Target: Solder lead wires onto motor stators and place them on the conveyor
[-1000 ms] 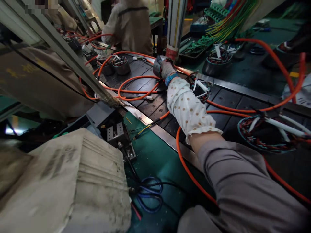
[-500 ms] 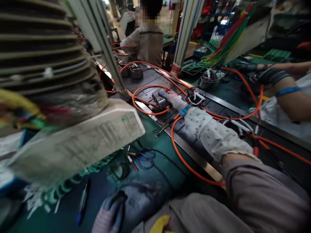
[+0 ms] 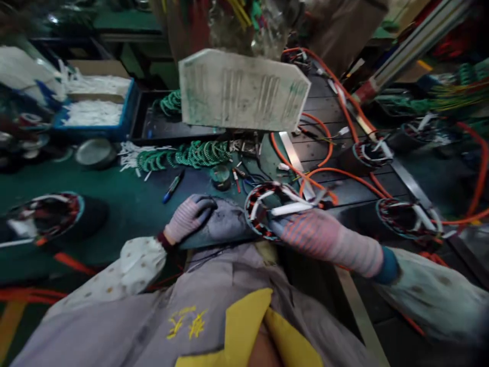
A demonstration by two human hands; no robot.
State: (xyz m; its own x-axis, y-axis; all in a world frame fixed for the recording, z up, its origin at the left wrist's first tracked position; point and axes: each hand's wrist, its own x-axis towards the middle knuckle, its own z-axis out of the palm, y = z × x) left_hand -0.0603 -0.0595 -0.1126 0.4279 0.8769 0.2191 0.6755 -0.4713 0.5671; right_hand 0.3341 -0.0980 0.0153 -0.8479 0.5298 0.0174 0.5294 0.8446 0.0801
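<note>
The right hand [image 3: 313,232] grips the wire-wound ring [image 3: 261,214] at the right end of the grey pad [image 3: 227,218], best held steady, wires unpinched, while the left hand [image 3: 191,216] curls over its left end, grip unclear.

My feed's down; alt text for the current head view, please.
The gloved right hand holds a wire-wound ring at the edge of a green bench, while the gloved left hand rests on a grey pad beside it. Beyond lie a blue pen, green coils and a blue box of white pieces; orange cables loop at right.
</note>
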